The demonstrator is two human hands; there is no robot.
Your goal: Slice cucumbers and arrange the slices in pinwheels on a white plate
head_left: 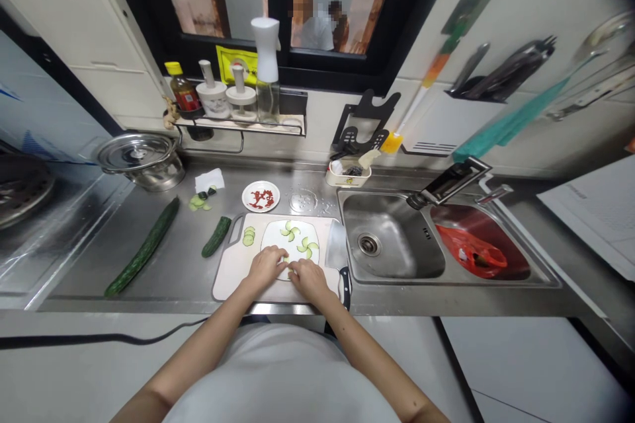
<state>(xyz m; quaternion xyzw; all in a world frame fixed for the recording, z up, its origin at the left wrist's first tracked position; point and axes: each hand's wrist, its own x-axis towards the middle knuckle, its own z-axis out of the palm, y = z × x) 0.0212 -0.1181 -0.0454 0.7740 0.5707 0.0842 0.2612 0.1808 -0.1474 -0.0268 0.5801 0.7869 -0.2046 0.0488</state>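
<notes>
Two cucumber swirls (290, 236) look done on the plate (271, 236); another's maybe underway, left hand (266, 266) and right hand (309, 279) curled over the near edge, can't tell if gripping; spare slices (249, 236) sit left

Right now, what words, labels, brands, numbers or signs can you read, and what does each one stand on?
None can be read.
Yellow-capped bottle: red label, print too small.
White jar: marks on its side, too blurred.
White panel at far right: faint line of lettering, too blurred.
Small caddy: tiny mark on its front, too small to tell whether it holds words.
</notes>
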